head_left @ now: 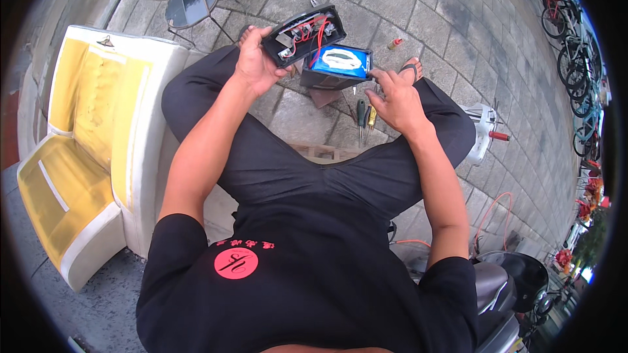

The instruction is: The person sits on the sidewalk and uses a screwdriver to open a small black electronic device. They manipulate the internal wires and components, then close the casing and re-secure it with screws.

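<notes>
The step in hand looks like work inside an opened casing: the black rectangular plastic lid [296,34], its hollow side full of fittings, is lifted away from the black rectangular plastic box [332,81], which holds a blue-wrapped block with a white oval patch [340,60]. Thin red insulated wires [320,40] hang from the lid toward the block. The left hand [251,67] is closed around the lid's near left end. The right hand [398,99] is half curled, its index finger at the box's right corner and the thumb apart below; whether it pinches something small, I cannot tell.

The next move, I judge, calls for keeping the lid close enough that the wires stay slack while the right hand steadies the box or works at that corner.

The box sits between the hands, its open top facing up, its long axis running roughly from the left hand's side to the right. The lid's long axis slants from the left hand up and away toward the right, its hollow side turned toward the person.
</notes>
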{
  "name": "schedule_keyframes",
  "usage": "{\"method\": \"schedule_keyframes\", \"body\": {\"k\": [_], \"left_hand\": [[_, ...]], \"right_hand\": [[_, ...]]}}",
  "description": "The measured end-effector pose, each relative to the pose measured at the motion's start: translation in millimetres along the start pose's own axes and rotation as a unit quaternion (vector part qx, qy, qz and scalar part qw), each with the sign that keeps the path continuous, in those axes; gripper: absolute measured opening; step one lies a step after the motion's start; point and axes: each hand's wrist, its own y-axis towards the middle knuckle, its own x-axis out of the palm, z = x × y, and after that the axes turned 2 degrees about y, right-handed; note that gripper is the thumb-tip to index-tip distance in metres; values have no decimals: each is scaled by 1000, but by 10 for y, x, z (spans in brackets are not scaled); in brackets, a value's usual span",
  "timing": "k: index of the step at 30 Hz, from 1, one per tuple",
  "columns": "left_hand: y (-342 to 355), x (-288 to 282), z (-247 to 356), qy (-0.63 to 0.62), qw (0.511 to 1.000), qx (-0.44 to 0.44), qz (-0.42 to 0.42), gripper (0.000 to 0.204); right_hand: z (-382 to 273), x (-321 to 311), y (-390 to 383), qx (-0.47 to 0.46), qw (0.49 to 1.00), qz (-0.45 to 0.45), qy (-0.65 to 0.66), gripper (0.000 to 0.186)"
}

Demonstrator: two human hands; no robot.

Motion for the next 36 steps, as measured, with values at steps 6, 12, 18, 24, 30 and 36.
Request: {"method": "schedule_keyframes", "body": {"k": [6, 12, 18, 24, 30, 36], "left_hand": [[-16, 8, -38, -10, 1000, 21, -6, 47], [-109, 29, -92, -43, 998, 54, 3, 22], [-41, -76, -139, -59, 995, 81, -32, 25], [-75, -34, -200, -73, 994, 86, -14, 35], [-103, -15, -207, -114, 990, 81, 5, 51], [-104, -118, -329, -125, 988, 90, -22, 46]], "right_hand": [[118, 114, 55, -48, 998, 25, -16, 29], [183, 171, 48, -79, 995, 60, 16, 22], [143, 109, 51, -116, 989, 94, 4, 23], [200, 174, -32, -165, 982, 95, -15, 24], [219, 177, -31, -164, 979, 115, -41, 26], [109, 164, 20, -160, 978, 132, 17, 33]]}}
